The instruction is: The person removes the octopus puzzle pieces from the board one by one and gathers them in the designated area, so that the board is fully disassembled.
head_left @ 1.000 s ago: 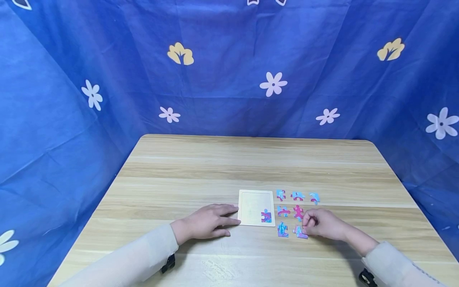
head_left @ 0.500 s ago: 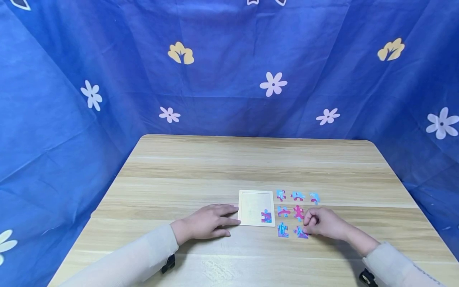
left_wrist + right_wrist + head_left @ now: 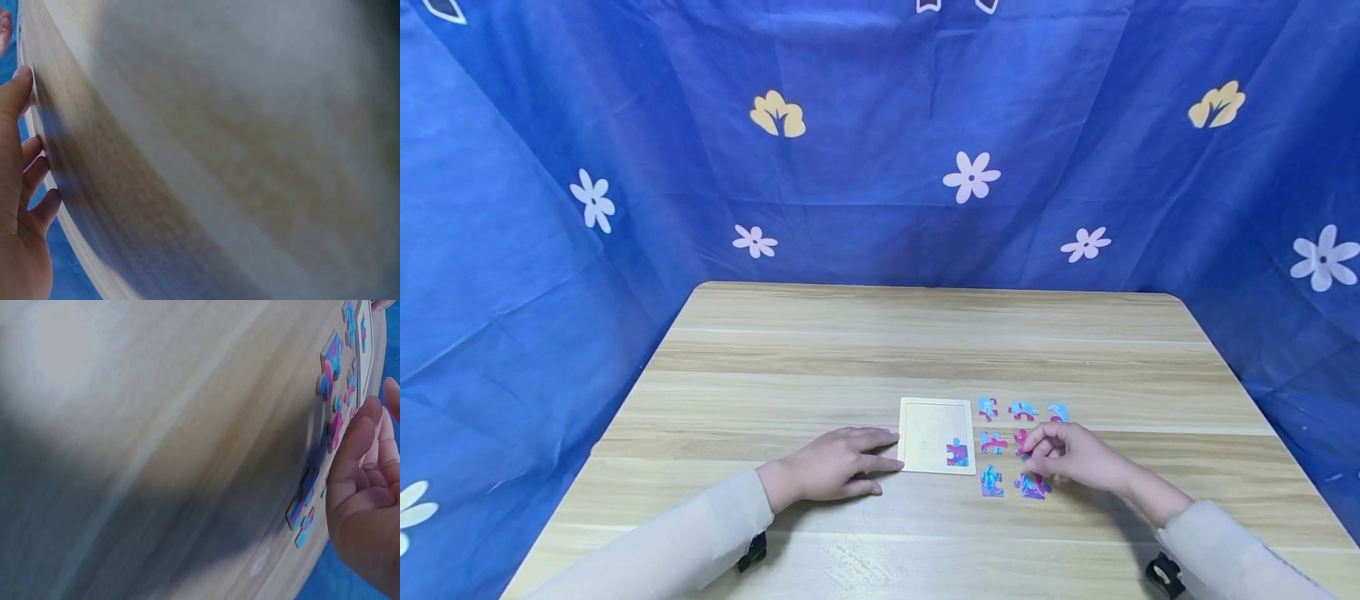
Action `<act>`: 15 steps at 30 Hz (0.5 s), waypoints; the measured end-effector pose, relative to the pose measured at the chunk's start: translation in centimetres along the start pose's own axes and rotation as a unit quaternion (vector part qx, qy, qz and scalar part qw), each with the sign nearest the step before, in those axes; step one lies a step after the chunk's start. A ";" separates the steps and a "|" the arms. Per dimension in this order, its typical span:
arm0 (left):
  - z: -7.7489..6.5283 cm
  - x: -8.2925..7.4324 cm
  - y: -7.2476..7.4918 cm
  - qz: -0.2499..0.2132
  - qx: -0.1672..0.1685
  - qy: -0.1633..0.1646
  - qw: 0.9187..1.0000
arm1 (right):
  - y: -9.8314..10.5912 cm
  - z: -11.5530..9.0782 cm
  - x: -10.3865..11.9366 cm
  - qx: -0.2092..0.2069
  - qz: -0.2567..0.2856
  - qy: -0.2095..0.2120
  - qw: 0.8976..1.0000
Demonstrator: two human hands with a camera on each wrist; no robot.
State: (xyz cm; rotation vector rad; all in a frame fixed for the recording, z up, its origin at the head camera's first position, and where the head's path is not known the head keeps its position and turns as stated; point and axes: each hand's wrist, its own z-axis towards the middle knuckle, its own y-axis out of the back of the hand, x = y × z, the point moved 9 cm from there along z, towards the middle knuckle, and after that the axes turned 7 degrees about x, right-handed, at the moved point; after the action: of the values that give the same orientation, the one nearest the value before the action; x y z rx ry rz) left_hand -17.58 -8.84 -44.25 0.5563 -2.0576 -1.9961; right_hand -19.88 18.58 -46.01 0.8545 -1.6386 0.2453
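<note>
A light wooden puzzle tray [image 3: 925, 433] lies on the table with one pink-and-blue jigsaw piece [image 3: 957, 453] in its lower right corner. My left hand [image 3: 831, 462] lies flat, its fingertips at the tray's left edge. Just right of the tray are several loose jigsaw pieces in rows. My right hand [image 3: 1071, 454] hovers over them with bent fingers, thumb and index finger apart. Its fingertips partly cover a pink jigsaw piece [image 3: 1020, 442]. Below the thumb lies a purple-and-blue jigsaw piece [image 3: 1033, 487]. The right wrist view shows a piece [image 3: 303, 499] beside the palm; no piece is visibly held.
A wood-grain table [image 3: 850, 342] carries everything. Blue cloth [image 3: 865, 167] with flower prints hangs behind it and at both sides. Along the top row lie three jigsaw pieces, among them a blue-and-pink piece [image 3: 1023, 409]. Another blue piece [image 3: 992, 480] lies at the lower left.
The purple-and-blue piece has shifted slightly right, and my right hand has come off it, moving up and left to the pink piece. My left hand stays in place.
</note>
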 end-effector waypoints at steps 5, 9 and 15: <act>0.0 0.0 0.0 -0.002 -0.001 -0.001 1.000 | -0.2 0.5 0.3 -0.003 0.019 0.009 1.000; -0.1 0.0 0.0 -0.002 -0.001 -0.001 1.000 | -0.6 1.0 0.9 -0.007 0.020 0.022 1.000; -0.1 0.0 0.1 -0.003 -0.005 -0.003 1.000 | -1.3 1.9 1.5 -0.009 0.016 0.034 0.999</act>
State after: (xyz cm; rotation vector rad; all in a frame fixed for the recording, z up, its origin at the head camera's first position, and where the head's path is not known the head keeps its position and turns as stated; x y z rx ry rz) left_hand -17.52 -8.96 -44.18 0.5558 -2.0499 -2.0128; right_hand -20.57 15.97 -45.50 0.7978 -1.5902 0.2785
